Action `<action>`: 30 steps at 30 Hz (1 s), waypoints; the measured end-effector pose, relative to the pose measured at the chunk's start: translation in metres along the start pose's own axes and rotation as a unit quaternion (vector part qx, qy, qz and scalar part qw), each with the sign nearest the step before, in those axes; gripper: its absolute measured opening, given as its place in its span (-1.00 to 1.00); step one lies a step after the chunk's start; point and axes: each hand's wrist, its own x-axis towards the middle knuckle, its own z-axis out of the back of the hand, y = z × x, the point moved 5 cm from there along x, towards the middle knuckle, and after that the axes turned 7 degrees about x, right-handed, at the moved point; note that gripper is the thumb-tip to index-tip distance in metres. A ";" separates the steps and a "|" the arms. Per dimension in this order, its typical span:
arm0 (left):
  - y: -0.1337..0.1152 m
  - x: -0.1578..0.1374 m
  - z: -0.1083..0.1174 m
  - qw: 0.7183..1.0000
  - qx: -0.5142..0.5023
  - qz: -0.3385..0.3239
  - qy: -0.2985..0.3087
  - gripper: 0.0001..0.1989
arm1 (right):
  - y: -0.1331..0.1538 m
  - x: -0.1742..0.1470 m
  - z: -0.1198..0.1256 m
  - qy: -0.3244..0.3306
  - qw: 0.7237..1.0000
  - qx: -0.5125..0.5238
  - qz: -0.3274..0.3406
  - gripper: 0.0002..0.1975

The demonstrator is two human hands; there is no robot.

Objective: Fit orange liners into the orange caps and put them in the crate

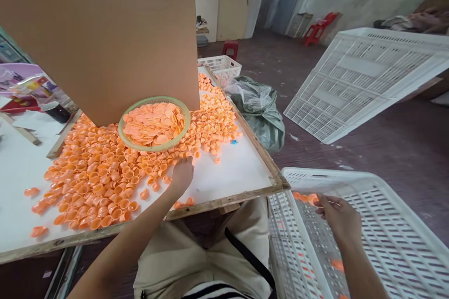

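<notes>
My left hand [183, 176] is at the near edge of a spread of small orange plastic cups [105, 177] on the white-topped table. Its fingers curl downward among the cups, and whatever they grip is hidden. Over a white plastic crate [372, 182] on the right, my right hand [339, 219] pinches orange plastic pieces [311, 199] in a short row at its fingertips. A few more orange pieces [337, 264] lie inside that crate. Among the cups stands a round yellow-green basket [122, 136] filled with flat orange discs [154, 124].
A tall brown board [105, 32] rises behind the basket. Wooden strips [259, 149] edge the table. Another white crate [365, 79] leans tilted at the right, beside a green sack [263, 117] on the floor. A small blue piece [234, 142] lies near the cups.
</notes>
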 end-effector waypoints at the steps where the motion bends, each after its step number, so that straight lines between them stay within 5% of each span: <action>1: 0.000 0.000 -0.001 1.000 -0.017 0.002 -0.006 -0.79 | -0.011 0.000 0.002 0.003 1.000 0.007 -0.007 -0.60; 6: 0.006 0.003 -0.007 0.986 -0.163 0.044 -0.017 -0.89 | -0.025 -0.010 -0.027 0.061 0.996 0.066 0.012 -0.59; 12: -0.009 -0.002 -0.030 0.892 -0.446 0.061 0.046 -0.91 | 0.026 -0.046 -0.108 0.154 0.979 0.110 0.074 -0.60; 15: -0.021 -0.011 -0.040 0.867 -0.484 0.060 0.098 -0.91 | 0.053 -0.072 -0.160 0.234 0.958 0.093 0.138 -0.70; 23: -0.025 -0.023 -0.025 0.950 -0.303 0.020 0.069 -0.88 | 0.123 -0.106 -0.261 0.266 0.855 -0.098 0.434 -0.78; 27: -0.029 -0.030 -0.018 0.959 -0.276 -0.005 0.065 -0.88 | 0.134 -0.104 -0.290 0.268 0.801 -0.233 0.483 -0.77; 30: -0.026 -0.032 0.002 0.961 -0.271 -0.026 0.047 -0.87 | 0.131 -0.108 -0.292 0.270 0.789 -0.252 0.490 -0.77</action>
